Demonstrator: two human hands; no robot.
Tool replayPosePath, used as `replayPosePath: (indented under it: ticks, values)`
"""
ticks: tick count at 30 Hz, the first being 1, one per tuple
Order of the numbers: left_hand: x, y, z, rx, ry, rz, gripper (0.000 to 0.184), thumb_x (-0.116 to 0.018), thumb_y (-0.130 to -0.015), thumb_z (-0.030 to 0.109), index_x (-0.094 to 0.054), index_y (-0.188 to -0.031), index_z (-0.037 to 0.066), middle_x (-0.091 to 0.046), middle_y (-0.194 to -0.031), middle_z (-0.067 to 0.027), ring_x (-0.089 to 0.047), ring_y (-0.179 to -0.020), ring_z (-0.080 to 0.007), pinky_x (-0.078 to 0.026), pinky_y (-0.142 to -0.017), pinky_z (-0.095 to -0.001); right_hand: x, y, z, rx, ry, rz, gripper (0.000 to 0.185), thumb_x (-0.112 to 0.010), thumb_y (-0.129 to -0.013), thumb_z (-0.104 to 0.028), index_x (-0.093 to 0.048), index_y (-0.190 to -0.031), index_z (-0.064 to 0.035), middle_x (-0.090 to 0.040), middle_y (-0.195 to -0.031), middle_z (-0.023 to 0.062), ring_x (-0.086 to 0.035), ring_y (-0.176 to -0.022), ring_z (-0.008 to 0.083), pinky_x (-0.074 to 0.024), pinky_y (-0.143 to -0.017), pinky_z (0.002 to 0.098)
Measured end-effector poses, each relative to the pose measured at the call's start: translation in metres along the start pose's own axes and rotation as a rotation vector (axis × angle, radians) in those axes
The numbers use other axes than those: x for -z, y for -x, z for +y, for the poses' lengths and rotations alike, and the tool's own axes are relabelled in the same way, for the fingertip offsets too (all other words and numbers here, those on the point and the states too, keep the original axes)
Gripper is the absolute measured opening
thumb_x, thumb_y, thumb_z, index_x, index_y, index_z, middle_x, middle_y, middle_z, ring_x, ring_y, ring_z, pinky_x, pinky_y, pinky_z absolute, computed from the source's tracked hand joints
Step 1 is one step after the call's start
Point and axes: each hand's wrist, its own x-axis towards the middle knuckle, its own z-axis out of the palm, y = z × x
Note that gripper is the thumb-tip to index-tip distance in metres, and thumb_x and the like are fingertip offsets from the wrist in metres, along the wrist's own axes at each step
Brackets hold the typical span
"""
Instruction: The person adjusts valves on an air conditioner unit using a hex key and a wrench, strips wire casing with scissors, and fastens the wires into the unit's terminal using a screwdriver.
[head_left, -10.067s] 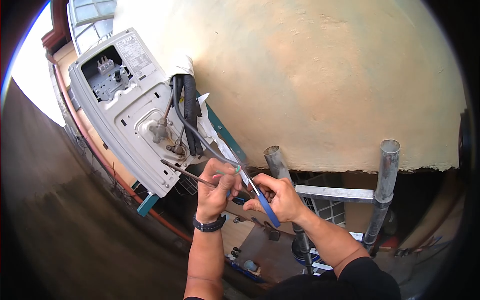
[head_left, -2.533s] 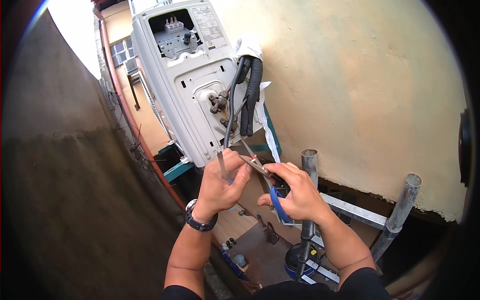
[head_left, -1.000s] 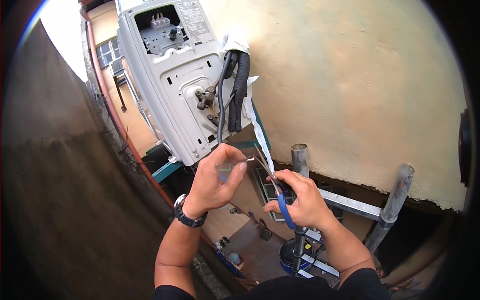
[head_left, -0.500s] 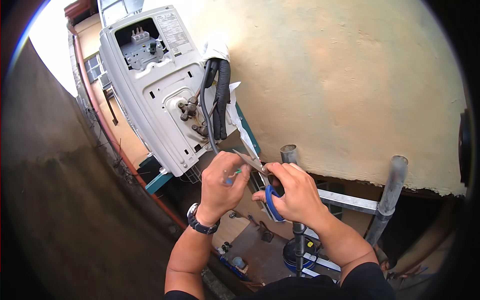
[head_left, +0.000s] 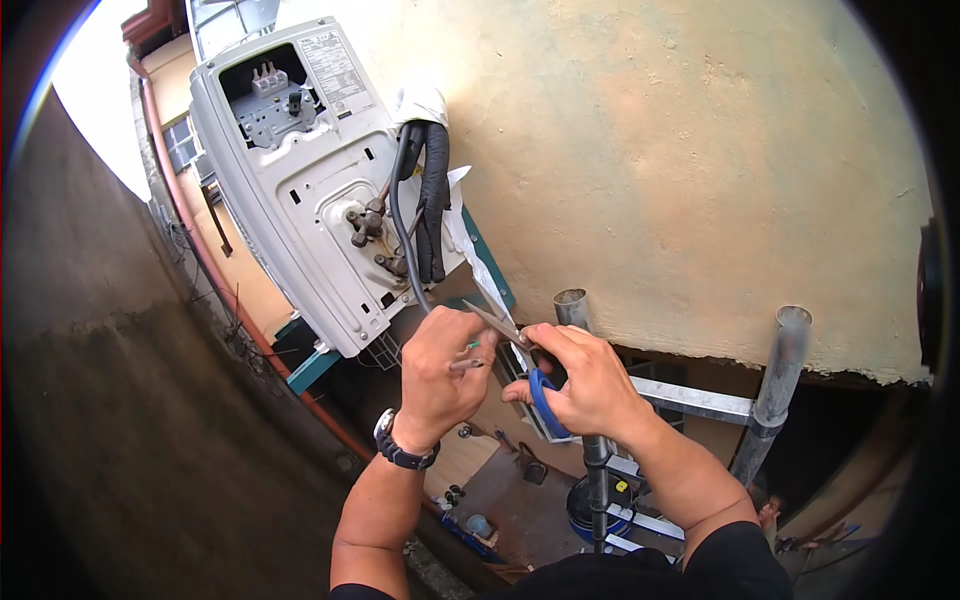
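My left hand (head_left: 443, 372) is closed on the end of a dark grey cable (head_left: 402, 215); a bit of green wire shows between its fingers. In my right hand (head_left: 580, 380) is a pair of scissors with blue handles (head_left: 541, 402). Their blades are spread and reach to my left fingertips; whether they touch a wire is hidden. Up and to the left, the outdoor unit (head_left: 290, 190) has an open compartment with a terminal block (head_left: 269, 80). Black insulated pipes (head_left: 432, 205) hang beside its valves (head_left: 368, 222).
Metal scaffold tubes (head_left: 783, 365) with a crossbar (head_left: 690, 398) stand at the right, below the beige wall (head_left: 690, 170). A teal bracket (head_left: 312, 370) supports the unit. Far below are a dark bucket (head_left: 590, 505) and a brown surface (head_left: 505, 505). A dark wall (head_left: 130, 400) fills the left.
Since about a second ago the view has shifted, so the unit appears further left and lower. The scissor blades have come closer to my left fingertips and now point up-left.
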Motion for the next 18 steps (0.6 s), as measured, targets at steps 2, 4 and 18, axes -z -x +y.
replayPosePath:
  ticks: [2,4,18]
  values:
    - [0.0,0.0,0.001,0.009,0.013,0.007,0.008,-0.073,-0.089,-0.001,-0.066,-0.093,-0.001,-0.062,-0.08,-0.0114,-0.059,-0.07,-0.0257,-0.048,-0.065,-0.0345,0.0,0.0,0.003,-0.008,0.0,-0.024,0.06,-0.091,-0.077,-0.043,-0.066,-0.115,-0.0034,-0.064,-0.08,0.0109,-0.063,-0.079,0.0299,-0.0505,-0.07,0.0418]
    - [0.001,0.0,0.003,0.049,0.043,0.027,0.009,-0.073,-0.085,-0.003,-0.066,-0.09,0.001,-0.063,-0.079,-0.0133,-0.061,-0.072,-0.0335,-0.048,-0.064,-0.0406,-0.003,0.001,0.008,0.021,-0.045,-0.025,0.059,-0.092,-0.076,-0.041,-0.067,-0.115,-0.0036,-0.065,-0.081,0.0105,-0.063,-0.079,0.0297,-0.0501,-0.07,0.0416]
    - [0.009,-0.002,0.005,0.126,0.072,-0.071,0.004,-0.068,-0.091,0.002,-0.068,-0.095,-0.001,-0.065,-0.083,-0.0144,-0.063,-0.075,-0.0342,-0.05,-0.068,-0.0405,-0.012,-0.007,0.023,0.192,-0.039,0.098,0.06,-0.098,-0.066,-0.032,-0.072,-0.11,-0.0009,-0.068,-0.08,0.0098,-0.063,-0.068,0.0234,-0.051,-0.063,0.0362]
